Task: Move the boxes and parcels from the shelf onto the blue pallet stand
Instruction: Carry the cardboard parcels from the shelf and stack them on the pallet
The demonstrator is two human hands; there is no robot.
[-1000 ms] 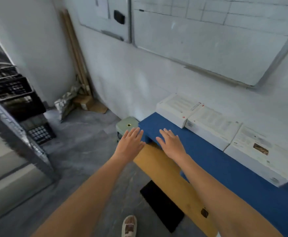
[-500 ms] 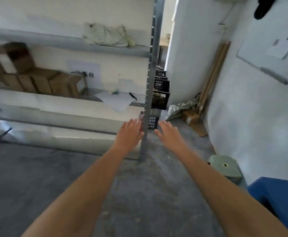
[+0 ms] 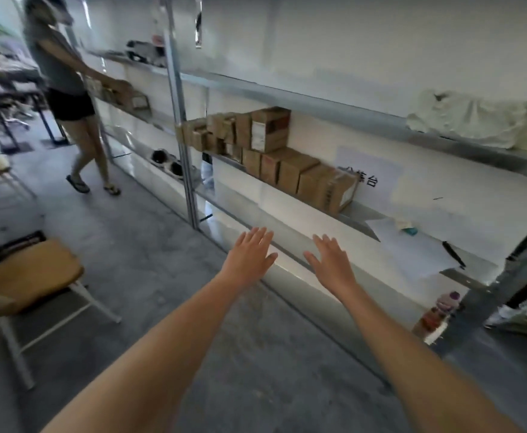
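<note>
From the head camera, both bare arms reach forward over the grey concrete floor (image 3: pixel 149 245). The left hand (image 3: pixel 249 254) and the right hand (image 3: pixel 331 264) are held flat, palms down, fingers straight and slightly spread; neither holds or touches anything, and they hover side by side in front of the lower edge of the metal shelf (image 3: pixel 359 220).

The brown cardboard boxes (image 3: pixel 287 164) stand in a row on the middle level of that shelf, beyond and above the hands and well apart from them (some are stacked two high at the left end, and the rightmost one carries a pale label). The blue pallet stand is out of view.

On the level above lies a crumpled white cloth (image 3: pixel 471 123). To the right of the boxes a white sheet of paper (image 3: pixel 412 245) lies on the shelf with a black pen (image 3: pixel 454 254) on it. A second person (image 3: pixel 65 82) stands further along on the left, one arm stretched to other boxes there. A chair with a yellow seat (image 3: pixel 27 276) stands at the left edge.
</note>
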